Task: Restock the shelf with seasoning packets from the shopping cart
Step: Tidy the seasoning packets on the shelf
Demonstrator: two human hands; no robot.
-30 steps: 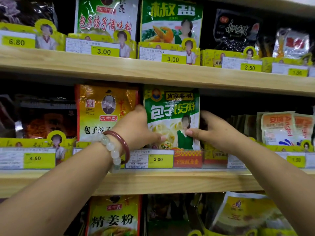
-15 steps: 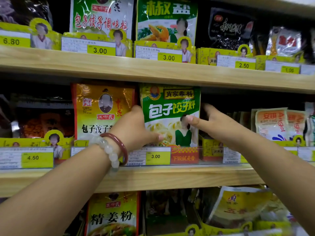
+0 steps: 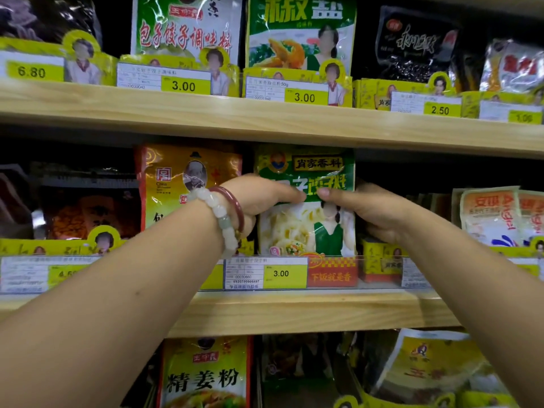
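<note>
Your left hand and right hand both held the green seasoning packet, which stood upright on the middle shelf directly above the 3.00 price tag. Each thumb lay across the packet's printed face, tips nearly meeting at its centre line; your left thumb pinched the left portion of the front, your right thumb the right portion. The remaining fingers of both hands curled behind the packet's side edges, and I could not tell how they lay there. Compared with the frame half a second earlier, both hands had risen relative to the price tag: they then gripped the packet's lower half, near the picture of dumplings, and were now across the band of white lettering. Your thumbs had also closed toward each other; earlier a clear stretch of packet showed between them. The packet's top appeared more crumpled than before, and its base remained behind the tag rail. Left of the price tag, the orange-yellow packet stood in the neighbouring slot, partly covered by your left wrist, which bore a pale bead bracelet and a red bangle. Right of the tag, white and orange sachets stood well apart from your right hand.
</note>
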